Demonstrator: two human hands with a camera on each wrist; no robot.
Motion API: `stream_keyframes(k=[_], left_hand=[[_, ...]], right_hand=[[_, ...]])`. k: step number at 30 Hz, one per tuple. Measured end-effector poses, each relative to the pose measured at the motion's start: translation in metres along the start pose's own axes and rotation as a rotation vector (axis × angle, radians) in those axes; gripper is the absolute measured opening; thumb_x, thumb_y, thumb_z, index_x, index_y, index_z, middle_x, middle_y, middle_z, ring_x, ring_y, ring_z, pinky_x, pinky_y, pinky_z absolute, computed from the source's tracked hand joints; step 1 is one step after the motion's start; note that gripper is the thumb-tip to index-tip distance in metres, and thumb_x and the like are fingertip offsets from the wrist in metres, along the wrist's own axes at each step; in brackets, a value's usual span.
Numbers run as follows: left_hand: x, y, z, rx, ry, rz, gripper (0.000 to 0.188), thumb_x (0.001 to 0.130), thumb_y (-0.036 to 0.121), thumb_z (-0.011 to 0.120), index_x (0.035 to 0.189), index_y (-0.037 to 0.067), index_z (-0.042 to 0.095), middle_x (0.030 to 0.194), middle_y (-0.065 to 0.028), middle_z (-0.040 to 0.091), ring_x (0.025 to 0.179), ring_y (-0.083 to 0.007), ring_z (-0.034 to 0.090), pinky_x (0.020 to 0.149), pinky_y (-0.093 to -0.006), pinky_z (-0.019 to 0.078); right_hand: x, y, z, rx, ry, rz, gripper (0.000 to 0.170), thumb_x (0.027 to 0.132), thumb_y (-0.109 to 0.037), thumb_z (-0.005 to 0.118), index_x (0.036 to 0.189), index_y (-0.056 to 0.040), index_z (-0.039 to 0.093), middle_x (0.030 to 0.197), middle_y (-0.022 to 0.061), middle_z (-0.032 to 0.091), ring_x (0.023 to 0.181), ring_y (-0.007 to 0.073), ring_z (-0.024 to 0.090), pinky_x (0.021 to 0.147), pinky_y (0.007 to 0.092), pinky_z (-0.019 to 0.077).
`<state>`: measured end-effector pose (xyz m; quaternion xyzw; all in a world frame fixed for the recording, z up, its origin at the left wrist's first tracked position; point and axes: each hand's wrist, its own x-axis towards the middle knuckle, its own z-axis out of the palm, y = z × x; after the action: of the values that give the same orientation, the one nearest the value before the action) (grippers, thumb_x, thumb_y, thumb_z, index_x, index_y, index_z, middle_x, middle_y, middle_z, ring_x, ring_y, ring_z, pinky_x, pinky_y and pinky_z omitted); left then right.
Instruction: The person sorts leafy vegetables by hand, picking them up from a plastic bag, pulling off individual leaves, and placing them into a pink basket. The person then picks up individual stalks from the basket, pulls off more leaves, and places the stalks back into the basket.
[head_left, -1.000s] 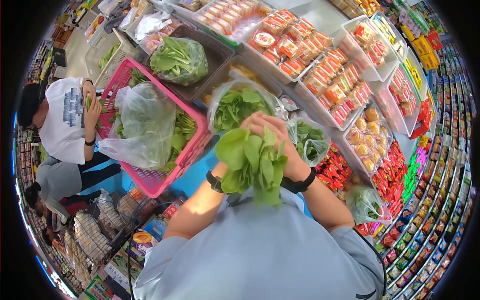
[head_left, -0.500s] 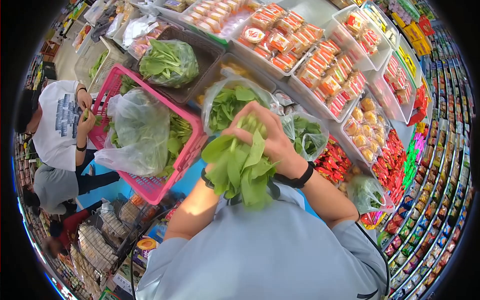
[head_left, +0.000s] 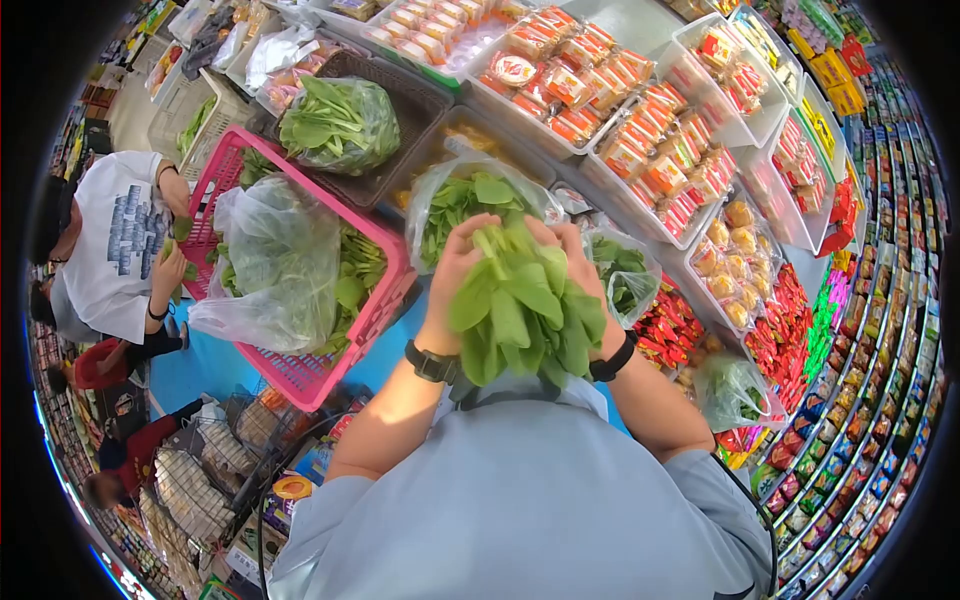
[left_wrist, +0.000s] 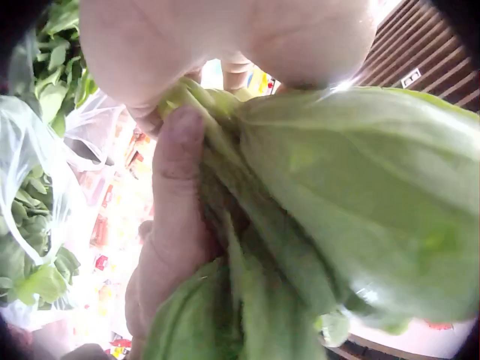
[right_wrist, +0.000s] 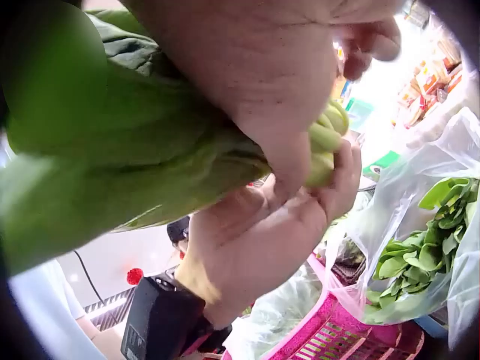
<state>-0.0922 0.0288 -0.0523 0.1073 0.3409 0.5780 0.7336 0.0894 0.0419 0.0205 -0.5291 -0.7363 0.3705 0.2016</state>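
Note:
Between my two hands is a bunch of leafy greens point(head_left: 520, 305), its broad leaves hanging toward my chest and its pale stems pointing away. My left hand point(head_left: 457, 280) grips the stem end from the left. From the other side my right hand point(head_left: 583, 268) holds the same bunch. In the right wrist view, the right thumb crosses the pale stems point(right_wrist: 324, 142) and the left fingers curl beneath them. Just beyond the hands sits a clear plastic bag of greens point(head_left: 480, 190), partly covered by them. A second bag of greens point(head_left: 625, 275) stands to the right.
A pink basket point(head_left: 385, 290) with bagged and loose greens stands at left. Behind it, a bag of greens point(head_left: 340, 125) lies in a brown crate point(head_left: 425, 100). Bins of packaged snacks point(head_left: 560, 80) fill the back and right. Another person point(head_left: 120, 245) handles greens at far left.
Half a second ago my right hand held the stems from above, with the left mostly hidden behind the leaves. Now both hands hold the bunch from opposite sides, the left moved up to the stems.

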Motion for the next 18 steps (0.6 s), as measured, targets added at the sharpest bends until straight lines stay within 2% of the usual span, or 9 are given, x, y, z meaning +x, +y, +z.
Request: stream_keyframes(k=[2, 5, 8, 10, 12, 15, 18], left_hand=[[0.001, -0.007, -0.019, 0.091, -0.038, -0.017, 0.039, 0.108, 0.011, 0.058, 0.145, 0.006, 0.052, 0.127, -0.0085, 0.066, 0.110, -0.0183, 0.068, 0.098, -0.0338, 0.0585], [-0.002, -0.015, -0.028, -0.071, -0.067, -0.037, 0.037, 0.109, 0.014, 0.058, 0.144, 0.007, 0.051, 0.130, -0.0081, 0.065, 0.115, -0.0191, 0.067, 0.100, -0.0359, 0.0582], [-0.006, -0.021, -0.016, -0.206, 0.030, 0.006, 0.035, 0.110, 0.018, 0.059, 0.142, 0.009, 0.050, 0.134, -0.0069, 0.062, 0.118, -0.0204, 0.066, 0.102, -0.0380, 0.0579], [-0.002, -0.022, -0.020, -0.202, 0.009, 0.052, 0.034, 0.111, 0.021, 0.058, 0.142, 0.010, 0.050, 0.136, -0.0061, 0.061, 0.121, -0.0211, 0.064, 0.104, -0.0389, 0.0575], [0.005, -0.019, -0.024, -0.201, 0.022, 0.074, 0.032, 0.112, 0.023, 0.057, 0.141, 0.011, 0.050, 0.134, -0.0074, 0.061, 0.120, -0.0224, 0.065, 0.105, -0.0403, 0.0574], [0.015, -0.008, -0.027, -0.135, 0.031, 0.135, 0.033, 0.112, 0.024, 0.057, 0.141, 0.010, 0.049, 0.131, -0.0103, 0.063, 0.117, -0.0239, 0.067, 0.104, -0.0414, 0.0581], [0.021, 0.002, -0.022, -0.137, 0.008, 0.154, 0.035, 0.110, 0.021, 0.054, 0.142, 0.008, 0.048, 0.130, -0.0148, 0.066, 0.115, -0.0260, 0.069, 0.101, -0.0419, 0.0593]], right_hand=[[-0.001, 0.041, 0.029, 0.271, -0.034, 0.019, 0.063, 0.095, -0.016, 0.067, 0.154, -0.0115, 0.047, 0.138, 0.0190, 0.061, 0.113, 0.0402, 0.065, 0.101, 0.0428, 0.0540], [0.000, 0.079, 0.059, 0.472, -0.056, 0.018, 0.062, 0.097, -0.014, 0.066, 0.155, -0.0105, 0.044, 0.133, 0.0189, 0.064, 0.116, 0.0351, 0.067, 0.100, 0.0399, 0.0543], [0.008, 0.057, 0.045, 0.556, -0.118, 0.171, 0.055, 0.101, -0.012, 0.063, 0.154, -0.0089, 0.046, 0.131, 0.0155, 0.066, 0.119, 0.0255, 0.066, 0.101, 0.0349, 0.0528], [0.013, 0.051, 0.040, 0.708, -0.166, 0.233, 0.048, 0.105, -0.011, 0.060, 0.151, -0.0072, 0.050, 0.132, 0.0121, 0.067, 0.120, 0.0194, 0.064, 0.103, 0.0322, 0.0513], [0.019, 0.057, 0.038, 0.959, -0.205, 0.191, 0.039, 0.109, -0.011, 0.057, 0.148, -0.0050, 0.055, 0.133, 0.0087, 0.068, 0.121, 0.0146, 0.063, 0.105, 0.0302, 0.0498], [0.026, 0.047, 0.032, 0.829, -0.318, 0.220, 0.034, 0.111, -0.011, 0.055, 0.144, -0.0034, 0.061, 0.138, 0.0061, 0.067, 0.122, 0.0135, 0.063, 0.107, 0.0301, 0.0500], [0.026, 0.057, 0.036, 1.308, -0.261, 0.342, 0.034, 0.111, -0.014, 0.057, 0.144, -0.0039, 0.063, 0.138, 0.0058, 0.068, 0.121, 0.0144, 0.063, 0.104, 0.0311, 0.0523]])
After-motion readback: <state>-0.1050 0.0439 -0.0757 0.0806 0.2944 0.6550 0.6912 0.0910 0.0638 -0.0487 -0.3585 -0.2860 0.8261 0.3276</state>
